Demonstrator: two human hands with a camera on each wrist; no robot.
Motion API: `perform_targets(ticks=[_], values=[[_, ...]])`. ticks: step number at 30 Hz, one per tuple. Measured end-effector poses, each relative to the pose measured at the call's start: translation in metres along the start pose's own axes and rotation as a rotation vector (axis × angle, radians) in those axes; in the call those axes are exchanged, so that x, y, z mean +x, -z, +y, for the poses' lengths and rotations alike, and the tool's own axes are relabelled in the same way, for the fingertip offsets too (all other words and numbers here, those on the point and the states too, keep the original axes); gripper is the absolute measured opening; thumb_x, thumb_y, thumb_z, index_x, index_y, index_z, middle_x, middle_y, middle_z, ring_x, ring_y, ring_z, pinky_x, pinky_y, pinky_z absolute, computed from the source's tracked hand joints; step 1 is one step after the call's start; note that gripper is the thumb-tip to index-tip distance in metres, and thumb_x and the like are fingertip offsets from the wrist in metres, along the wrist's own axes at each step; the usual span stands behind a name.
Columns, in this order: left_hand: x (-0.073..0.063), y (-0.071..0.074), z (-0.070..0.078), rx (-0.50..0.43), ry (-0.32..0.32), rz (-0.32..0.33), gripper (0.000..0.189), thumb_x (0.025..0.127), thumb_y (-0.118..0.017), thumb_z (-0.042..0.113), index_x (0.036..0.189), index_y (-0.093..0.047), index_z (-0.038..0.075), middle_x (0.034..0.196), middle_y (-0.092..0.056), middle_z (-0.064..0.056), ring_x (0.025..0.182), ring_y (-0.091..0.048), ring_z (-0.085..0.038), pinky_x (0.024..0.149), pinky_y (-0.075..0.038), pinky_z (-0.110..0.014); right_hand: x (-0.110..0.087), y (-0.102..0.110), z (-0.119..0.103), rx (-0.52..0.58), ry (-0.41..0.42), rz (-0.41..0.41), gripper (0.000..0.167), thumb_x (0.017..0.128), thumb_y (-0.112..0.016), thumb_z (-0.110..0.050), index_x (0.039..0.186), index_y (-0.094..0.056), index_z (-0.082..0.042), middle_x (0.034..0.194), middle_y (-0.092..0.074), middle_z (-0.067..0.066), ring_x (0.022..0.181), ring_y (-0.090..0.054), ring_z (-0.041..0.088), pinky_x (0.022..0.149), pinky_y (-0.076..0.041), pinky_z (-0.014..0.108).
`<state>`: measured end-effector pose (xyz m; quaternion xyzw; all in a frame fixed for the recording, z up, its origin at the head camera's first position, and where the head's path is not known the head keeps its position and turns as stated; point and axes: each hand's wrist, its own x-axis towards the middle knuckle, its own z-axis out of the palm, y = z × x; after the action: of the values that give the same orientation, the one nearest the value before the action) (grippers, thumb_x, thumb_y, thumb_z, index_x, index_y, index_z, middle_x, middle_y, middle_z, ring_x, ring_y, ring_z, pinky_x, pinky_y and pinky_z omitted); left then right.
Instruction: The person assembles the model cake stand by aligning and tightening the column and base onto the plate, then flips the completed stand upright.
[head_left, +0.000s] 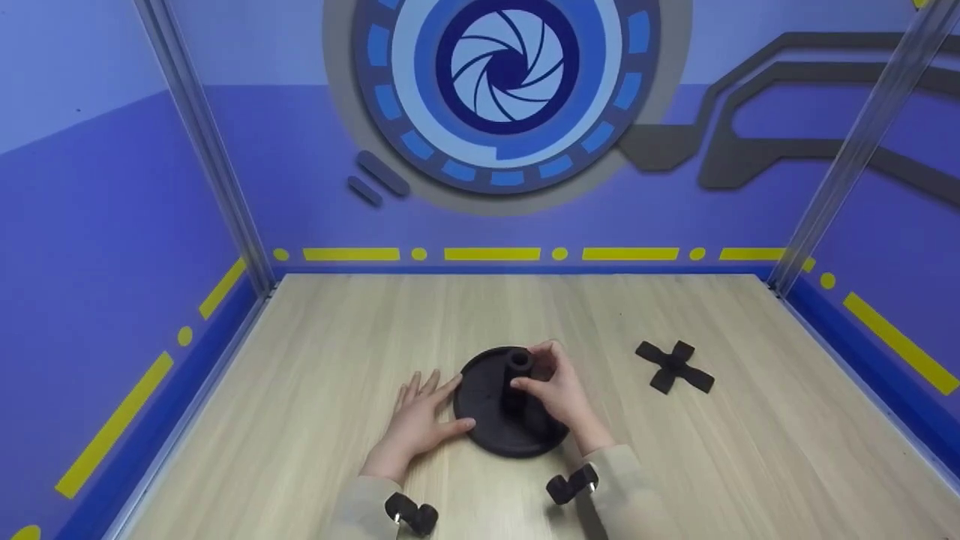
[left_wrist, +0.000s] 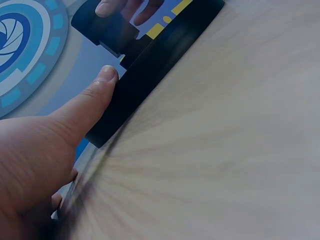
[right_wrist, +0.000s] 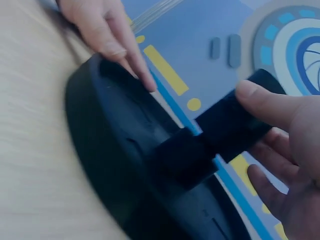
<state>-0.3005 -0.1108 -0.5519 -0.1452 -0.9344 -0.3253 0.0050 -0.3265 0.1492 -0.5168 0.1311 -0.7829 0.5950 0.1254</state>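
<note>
A round black base (head_left: 480,375) with a raised rim lies on the table, a short socket (right_wrist: 182,162) standing up from it. My right hand (head_left: 559,394) pinches a hollow black tube (right_wrist: 232,117) between thumb and fingers. In the right wrist view the tube's lower end meets the top of the socket, slightly out of line with it. Left of the base, my left hand (head_left: 414,427) has its fingers spread, with the thumb and index fingertips at the rim. The thumb tip (left_wrist: 106,73) shows against the rim in the left wrist view.
To the right on the wooden table (head_left: 337,337) lies a flat black cross-shaped piece (head_left: 673,366) with four arms. Patterned blue panels (head_left: 525,225) and metal posts (head_left: 217,172) enclose the table at the back and sides.
</note>
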Motion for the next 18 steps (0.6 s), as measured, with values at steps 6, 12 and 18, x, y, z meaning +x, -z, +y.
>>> perform_targets(ticks=[6, 12, 18], values=[[0.0, 0.0, 0.0, 0.005, -0.008, 0.003, 0.087, 0.085, -0.072, 0.065, 0.156, -0.046, 0.022, 0.166, -0.031, -0.024, 0.157, -0.013, -0.053, 0.129, -0.007, -0.068, 0.0, -0.004, 0.001, -0.027, 0.004, 0.02, 0.056, 0.074, -0.091, -0.003, 0.118, -0.056, -0.002, 0.111, -0.068, 0.015, 0.105, -0.064, 0.02, 0.093, -0.057, 0.031], [0.001, 0.001, 0.001, 0.001, -0.005, 0.004, 0.086, 0.084, -0.074, 0.063, 0.156, -0.047, 0.023, 0.166, -0.031, -0.025, 0.156, -0.013, -0.055, 0.128, -0.008, -0.069, 0.0, 0.005, 0.002, 0.016, -0.05, -0.074, 0.069, 0.082, -0.087, -0.009, 0.142, -0.054, -0.003, 0.14, -0.061, 0.02, 0.131, -0.058, 0.035, 0.115, -0.045, 0.045], [0.001, 0.0, 0.0, 0.005, -0.005, 0.005, 0.087, 0.084, -0.074, 0.064, 0.155, -0.047, 0.023, 0.166, -0.032, -0.026, 0.156, -0.014, -0.055, 0.128, -0.009, -0.07, 0.001, 0.011, 0.001, 0.123, -0.041, -0.236, 0.065, 0.091, -0.076, -0.006, 0.15, -0.049, 0.0, 0.154, -0.053, 0.019, 0.145, -0.048, 0.024, 0.118, -0.035, 0.016]])
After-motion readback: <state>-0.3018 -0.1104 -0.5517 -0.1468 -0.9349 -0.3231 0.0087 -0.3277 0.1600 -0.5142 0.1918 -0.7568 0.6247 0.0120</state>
